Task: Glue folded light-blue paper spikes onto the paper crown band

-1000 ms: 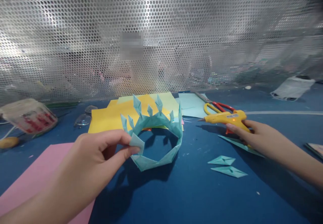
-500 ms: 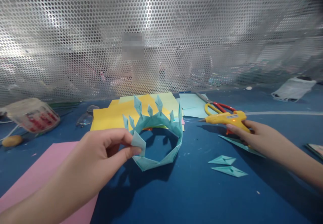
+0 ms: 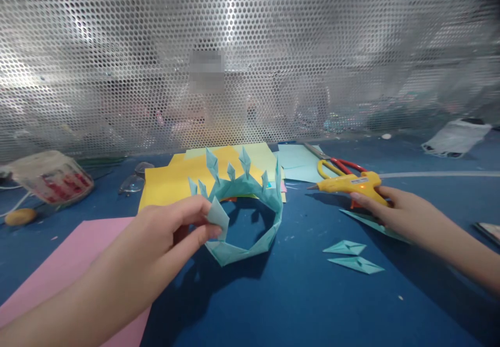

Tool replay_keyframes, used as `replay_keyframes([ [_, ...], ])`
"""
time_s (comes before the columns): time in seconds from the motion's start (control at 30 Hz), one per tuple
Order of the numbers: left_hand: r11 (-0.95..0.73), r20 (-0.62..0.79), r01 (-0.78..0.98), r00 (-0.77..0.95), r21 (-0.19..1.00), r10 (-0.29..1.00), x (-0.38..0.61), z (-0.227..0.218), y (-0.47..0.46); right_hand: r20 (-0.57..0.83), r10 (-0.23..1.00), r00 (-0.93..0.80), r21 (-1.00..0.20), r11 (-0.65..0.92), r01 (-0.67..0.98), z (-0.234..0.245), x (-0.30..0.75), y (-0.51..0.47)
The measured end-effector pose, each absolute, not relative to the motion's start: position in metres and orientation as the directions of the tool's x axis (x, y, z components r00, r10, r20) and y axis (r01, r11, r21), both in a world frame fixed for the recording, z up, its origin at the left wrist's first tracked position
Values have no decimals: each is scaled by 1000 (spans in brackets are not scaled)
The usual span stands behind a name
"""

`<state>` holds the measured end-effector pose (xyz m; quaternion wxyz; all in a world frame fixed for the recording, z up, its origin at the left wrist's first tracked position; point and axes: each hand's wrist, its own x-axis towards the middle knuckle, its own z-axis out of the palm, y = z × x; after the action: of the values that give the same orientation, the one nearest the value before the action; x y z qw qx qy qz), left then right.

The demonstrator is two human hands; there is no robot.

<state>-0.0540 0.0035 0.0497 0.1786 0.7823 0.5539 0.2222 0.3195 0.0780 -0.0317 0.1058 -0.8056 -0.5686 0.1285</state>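
Observation:
A light-blue folded paper crown with several upright points rests on the blue tabletop in the middle. My left hand pinches a folded flap on the crown's near-left rim between thumb and fingers. To the right, my right hand is wrapped round the handle of a yellow glue gun, whose nozzle points left toward the crown. The gun sits low over the table, apart from the crown.
Two small folded blue paper pieces lie right of the crown. Yellow and pale sheets lie behind it, a pink sheet at the left. Red-and-yellow scissors, a plastic tub and a perforated metal screen stand beyond.
My left hand has shifted slightly right and turned the pinched flap a little upward. The right hand and glue gun have stayed in place.

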Motion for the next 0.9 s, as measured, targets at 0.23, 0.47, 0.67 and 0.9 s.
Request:
replay_keyframes([
  [0.23, -292, 88, 821, 286, 491, 954, -54, 50, 1, -54, 948, 313, -328, -313, 892, -32, 322, 79],
  [0.47, -296, 82, 875, 287, 382, 954, -54, 35, 2, -15, 960, 279, -351, -266, 898, -29, 319, 76],
  [0.67, -301, 51, 869, 306, 393, 951, -53, 29, 2, -24, 962, 273, -352, -263, 898, -30, 318, 77],
  [0.9, -265, 28, 855, 283, 446, 959, -50, 28, 3, -22, 960, 280, -337, -271, 902, -29, 317, 74],
])
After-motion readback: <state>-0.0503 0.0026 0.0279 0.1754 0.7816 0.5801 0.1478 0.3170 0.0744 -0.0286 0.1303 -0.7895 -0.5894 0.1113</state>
